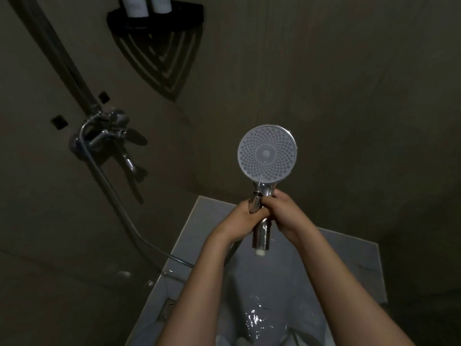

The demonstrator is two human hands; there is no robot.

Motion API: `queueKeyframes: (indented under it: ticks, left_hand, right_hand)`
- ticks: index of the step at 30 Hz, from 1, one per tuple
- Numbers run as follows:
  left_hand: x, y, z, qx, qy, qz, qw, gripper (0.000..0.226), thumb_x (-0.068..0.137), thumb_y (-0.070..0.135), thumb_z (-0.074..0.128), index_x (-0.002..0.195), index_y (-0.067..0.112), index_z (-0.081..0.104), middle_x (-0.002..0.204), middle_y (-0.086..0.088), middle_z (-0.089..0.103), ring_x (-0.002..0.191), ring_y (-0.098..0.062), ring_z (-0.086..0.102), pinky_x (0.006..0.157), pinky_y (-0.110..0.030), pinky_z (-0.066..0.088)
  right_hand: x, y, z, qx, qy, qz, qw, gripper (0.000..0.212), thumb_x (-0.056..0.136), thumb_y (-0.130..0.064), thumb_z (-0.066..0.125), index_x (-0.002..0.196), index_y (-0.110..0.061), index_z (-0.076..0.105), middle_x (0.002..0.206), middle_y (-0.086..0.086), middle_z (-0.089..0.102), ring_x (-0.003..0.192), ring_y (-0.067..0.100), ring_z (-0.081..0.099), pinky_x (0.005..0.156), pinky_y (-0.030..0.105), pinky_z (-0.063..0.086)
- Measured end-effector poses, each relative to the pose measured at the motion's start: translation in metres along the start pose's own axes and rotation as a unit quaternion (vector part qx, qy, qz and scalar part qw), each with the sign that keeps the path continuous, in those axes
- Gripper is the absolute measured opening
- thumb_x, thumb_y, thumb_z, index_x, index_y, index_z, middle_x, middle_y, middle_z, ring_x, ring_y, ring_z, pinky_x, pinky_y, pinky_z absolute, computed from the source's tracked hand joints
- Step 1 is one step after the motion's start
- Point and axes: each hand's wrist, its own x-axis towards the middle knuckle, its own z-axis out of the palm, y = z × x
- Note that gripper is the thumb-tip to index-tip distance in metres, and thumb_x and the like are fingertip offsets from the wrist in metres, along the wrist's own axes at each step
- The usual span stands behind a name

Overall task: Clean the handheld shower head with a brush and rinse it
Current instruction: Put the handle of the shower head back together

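Note:
The handheld shower head stands upright in front of me, its round pale nozzle face turned toward the camera. My right hand grips the top of its chrome handle, just under the head. The handle's lower end is bare, with a white threaded tip and no hose on it. My left hand presses against the handle's left side, and its fingers curl round a short chrome fitting that sticks up from the fist. No brush is in view.
A chrome mixer tap is on the wall at left, and its hose runs down behind my left arm. A black corner shelf holds white bottles. Below lie a white ledge, a wet surface and a floor drain.

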Motion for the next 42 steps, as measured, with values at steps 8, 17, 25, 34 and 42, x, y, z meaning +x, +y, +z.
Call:
queueKeyframes:
  ticks: [8, 17, 25, 34, 42]
  left_hand:
    - [-0.003, 0.015, 0.074, -0.01, -0.005, 0.013, 1.0, 0.017, 0.092, 0.007, 0.053, 0.093, 0.022, 0.06, 0.07, 0.014, 0.061, 0.061, 0.009, 0.059, 0.06, -0.005, 0.044]
    - [-0.008, 0.021, 0.151, 0.028, -0.027, 0.033, 0.999, 0.017, 0.092, 0.008, 0.053, 0.106, 0.017, 0.06, 0.078, 0.014, 0.061, 0.07, 0.007, 0.057, 0.069, -0.012, 0.045]
    - [-0.021, 0.022, 0.202, 0.077, -0.042, 0.049, 0.995, 0.022, 0.091, -0.001, 0.049, 0.111, -0.001, 0.06, 0.084, 0.005, 0.059, 0.071, 0.006, 0.055, 0.066, -0.003, 0.043]
    - [-0.027, 0.022, 0.229, 0.089, -0.087, 0.05, 0.991, 0.022, 0.091, 0.002, 0.052, 0.11, 0.01, 0.059, 0.087, 0.008, 0.062, 0.077, 0.005, 0.059, 0.076, -0.012, 0.049]
    - [-0.021, 0.019, 0.243, 0.093, -0.077, 0.024, 0.992, 0.022, 0.092, 0.006, 0.055, 0.112, 0.001, 0.061, 0.098, -0.009, 0.061, 0.091, -0.012, 0.057, 0.083, -0.024, 0.046]
  right_hand:
    - [-0.035, -0.005, -0.065, -0.003, 0.011, -0.012, 1.0, 0.017, 0.088, 0.003, 0.052, 0.081, -0.011, 0.06, 0.069, 0.001, 0.064, 0.058, 0.004, 0.062, 0.05, 0.013, 0.046]
    - [-0.08, -0.001, -0.135, -0.05, 0.051, -0.016, 0.997, 0.004, 0.087, -0.01, 0.059, 0.087, -0.013, 0.061, 0.075, 0.0, 0.064, 0.069, 0.009, 0.06, 0.056, 0.017, 0.043]
    - [-0.119, 0.013, -0.178, -0.088, 0.097, -0.014, 0.991, 0.026, 0.087, -0.019, 0.061, 0.104, 0.001, 0.06, 0.091, 0.013, 0.064, 0.084, 0.021, 0.061, 0.072, 0.033, 0.047]
    - [-0.147, 0.022, -0.202, -0.05, 0.11, -0.027, 0.992, 0.017, 0.088, -0.01, 0.059, 0.099, 0.001, 0.065, 0.079, 0.007, 0.062, 0.066, 0.01, 0.055, 0.049, 0.011, 0.043]
    - [-0.152, 0.019, -0.22, -0.048, 0.118, -0.039, 0.991, 0.007, 0.087, -0.006, 0.06, 0.091, -0.007, 0.066, 0.078, 0.002, 0.065, 0.072, 0.008, 0.059, 0.055, 0.006, 0.045]
